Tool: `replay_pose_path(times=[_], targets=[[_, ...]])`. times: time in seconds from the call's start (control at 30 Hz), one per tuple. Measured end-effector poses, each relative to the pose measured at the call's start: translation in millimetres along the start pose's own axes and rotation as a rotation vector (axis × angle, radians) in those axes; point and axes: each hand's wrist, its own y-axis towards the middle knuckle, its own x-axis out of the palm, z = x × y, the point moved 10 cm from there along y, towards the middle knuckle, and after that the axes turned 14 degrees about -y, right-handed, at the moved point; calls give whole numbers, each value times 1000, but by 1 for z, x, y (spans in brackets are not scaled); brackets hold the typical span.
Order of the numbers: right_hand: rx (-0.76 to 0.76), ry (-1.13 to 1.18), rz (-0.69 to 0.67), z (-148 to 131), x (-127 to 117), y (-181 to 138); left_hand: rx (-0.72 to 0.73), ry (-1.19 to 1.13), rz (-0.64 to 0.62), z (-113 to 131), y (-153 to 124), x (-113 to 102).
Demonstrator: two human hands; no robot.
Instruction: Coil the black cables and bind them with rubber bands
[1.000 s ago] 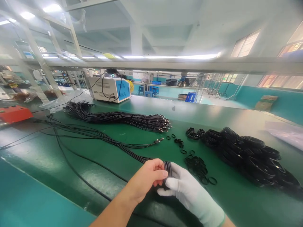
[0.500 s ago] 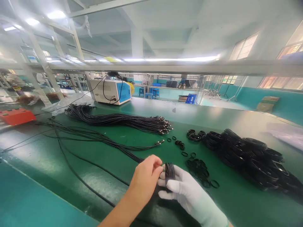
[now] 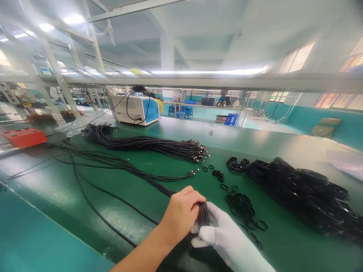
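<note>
My right hand (image 3: 218, 230), in a white glove, is closed around a coil of black cable (image 3: 203, 214). Bare, my left hand (image 3: 184, 211) bends over the coil's left side, its fingers curled against the cable turns and partly hidden behind them. Black cable strands (image 3: 159, 185) run from the table's left up to my left hand. Right of the gloved hand lies a loose heap of small black rings (image 3: 240, 205).
A long bundle of black cables (image 3: 147, 145) with metal plug ends lies farther back. Many finished coils (image 3: 300, 192) are piled at the right. A white and blue machine (image 3: 137, 109) stands at the back, a red control box (image 3: 25, 138) at the far left of the green table (image 3: 119, 234).
My left hand has moved right and over the coil, its fingers now against the cable turns. The gloved hand keeps its hold. The view has shifted slightly.
</note>
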Motion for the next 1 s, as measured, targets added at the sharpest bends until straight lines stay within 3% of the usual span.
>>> replay_pose_path(times=[0.2, 0.4, 0.7, 1.0], targets=[[-42, 117, -71, -4, 2, -1, -131, -130, -50, -5, 12, -5], [-67, 217, -160, -10, 4, -5, -319, -370, -100, -3, -6, -12], [-104, 122, -151, -15, 7, -7, -435, -403, -327, -9, -27, 14], [-102, 149, -175, -14, 7, -10, -389, -181, -326, -11, -15, -2]])
